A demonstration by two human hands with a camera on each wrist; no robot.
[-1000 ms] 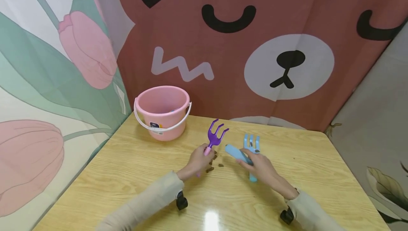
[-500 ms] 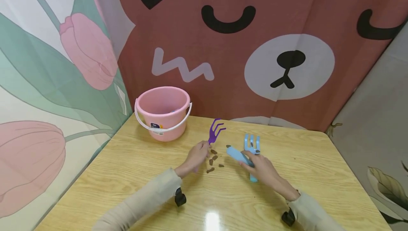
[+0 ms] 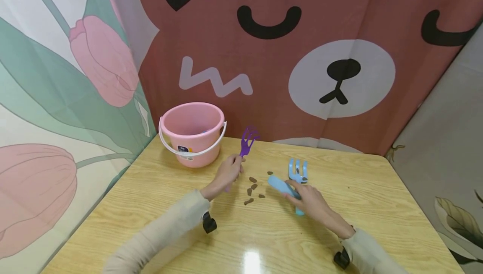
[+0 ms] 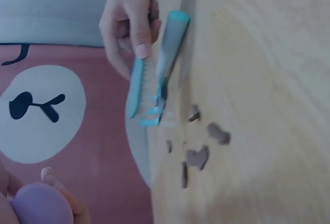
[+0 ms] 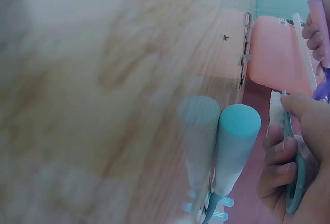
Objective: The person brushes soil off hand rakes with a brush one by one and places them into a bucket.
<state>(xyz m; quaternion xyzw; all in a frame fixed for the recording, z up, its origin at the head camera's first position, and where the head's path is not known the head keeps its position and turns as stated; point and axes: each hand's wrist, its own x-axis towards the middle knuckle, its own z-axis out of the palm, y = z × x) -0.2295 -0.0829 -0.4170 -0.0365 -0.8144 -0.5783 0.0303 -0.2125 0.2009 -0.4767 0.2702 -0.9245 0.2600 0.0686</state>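
My left hand [image 3: 229,172] grips the pink handle of a purple three-pronged hand rake [image 3: 246,143], prongs raised and angled away, just right of the pink bucket. The handle's rounded end [image 4: 44,204] shows in the left wrist view. My right hand [image 3: 311,198] holds a light-blue brush [image 3: 281,185]; its white bristles [image 5: 276,105] show in the right wrist view. Under that hand a light-blue hand rake [image 3: 297,169] lies on the table, with its middle hidden and a few brown specks on its head. Several brown crumbs [image 3: 249,191] lie between the hands.
A pink bucket [image 3: 196,150] with a white handle stands at the back left of the wooden table [image 3: 170,223], something blue inside it. Printed cloths [image 3: 264,72] hang behind the table and at its sides.
My left hand has moved back and left, lifting the purple rake away from the brown crumbs, which are now uncovered. The right hand and brush have hardly moved.
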